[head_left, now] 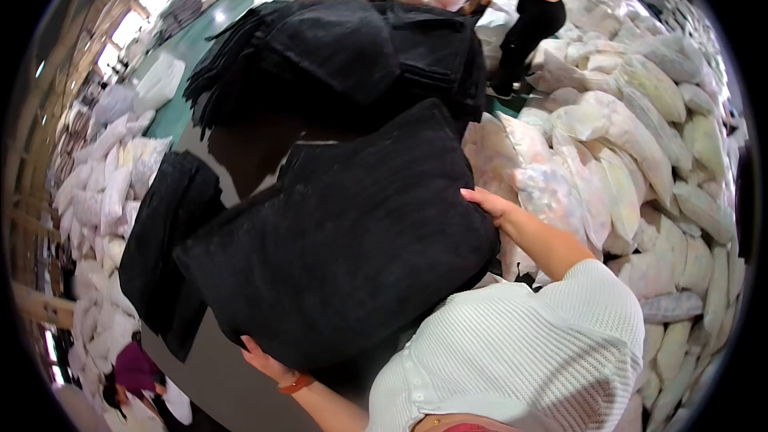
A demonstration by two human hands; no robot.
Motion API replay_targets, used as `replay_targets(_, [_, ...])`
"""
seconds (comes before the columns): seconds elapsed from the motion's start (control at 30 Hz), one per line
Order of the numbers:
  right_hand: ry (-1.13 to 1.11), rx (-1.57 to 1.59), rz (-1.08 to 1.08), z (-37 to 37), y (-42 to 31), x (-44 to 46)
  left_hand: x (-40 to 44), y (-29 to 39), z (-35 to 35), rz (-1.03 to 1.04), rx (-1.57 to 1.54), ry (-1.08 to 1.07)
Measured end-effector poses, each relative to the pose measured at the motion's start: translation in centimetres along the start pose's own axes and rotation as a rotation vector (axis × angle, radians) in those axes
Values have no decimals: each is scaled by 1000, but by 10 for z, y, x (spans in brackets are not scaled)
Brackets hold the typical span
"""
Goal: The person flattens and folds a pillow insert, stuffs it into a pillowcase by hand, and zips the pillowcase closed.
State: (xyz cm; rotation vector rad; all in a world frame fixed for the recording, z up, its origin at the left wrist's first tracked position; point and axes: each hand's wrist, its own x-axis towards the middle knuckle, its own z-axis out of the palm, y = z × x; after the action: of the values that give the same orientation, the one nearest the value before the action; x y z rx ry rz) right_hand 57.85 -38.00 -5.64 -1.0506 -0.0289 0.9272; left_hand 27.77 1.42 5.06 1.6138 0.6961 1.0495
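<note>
A large, flat black cloth piece [336,240], thick and roughly rectangular like a cushion, lies tilted across the middle of the view. My left hand [268,364], with an orange-red band at the wrist, grips its lower edge; part of the fingers is hidden. At its right edge my right hand [490,205] holds on, the other fingers partly out of sight behind the cloth. Beyond it rises a stack of folded black cloth pieces [336,48]. Another black cloth bundle [170,248] lies on the left side of the grey table [232,380].
Plump whitish sacks [616,136] are heaped along the right. More pale sacks [100,192] line the left. A co-worker [528,0] in a white top bends near the black stack, and a person in purple [136,372] is at lower left. Green floor [172,116] shows behind.
</note>
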Motion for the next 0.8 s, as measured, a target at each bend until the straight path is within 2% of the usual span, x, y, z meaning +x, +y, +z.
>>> replay_targets(0.03, [68, 83, -19, -2, 1, -15, 20, -2, 7, 9, -11, -30])
replay_targets(0.1, [158, 232, -138, 2, -7, -48, 57, -8, 27, -17, -508, -373])
replay_targets(0.13, [229, 362, -229, 2, -20, -65, 58, 22, 62, 7, -627, -373])
replay_targets(0.17, [232, 366, -246, 2, -33, -77, 63, 59, 97, 35, -743, -371])
replay_targets(0.2, [308, 402, -366, -2, -47, -88, 70, 74, 118, 44, -747, -383])
replay_targets(0.27, [396, 448, -577, -29, -70, -96, 86, 98, 156, 268, -643, -599])
replay_targets(0.3, [408, 456, -671, -52, -83, -99, 87, 103, 180, 285, -668, -579])
replay_targets(0.37, [386, 552, -807, -108, -101, -96, 83, 107, 225, 341, -512, -554])
replay_targets(0.43, [481, 597, -961, -169, -119, -92, 83, 100, 273, 360, -477, -602])
replay_targets(0.5, [383, 709, -1067, -220, -137, -93, 76, 89, 328, 336, -354, -632])
replay_targets(0.53, [318, 594, -1134, -249, -148, -97, 72, 85, 362, 303, -347, -639])
replay_targets(0.67, [560, 768, -1062, -346, -166, -100, 61, 81, 519, 392, -108, -702])
replay_targets(0.73, [870, 828, -1085, -365, -180, -97, 55, 86, 594, 639, 118, -732])
replay_targets(0.8, [896, 844, -1057, -400, -186, -85, 48, 85, 665, 869, 302, -773])
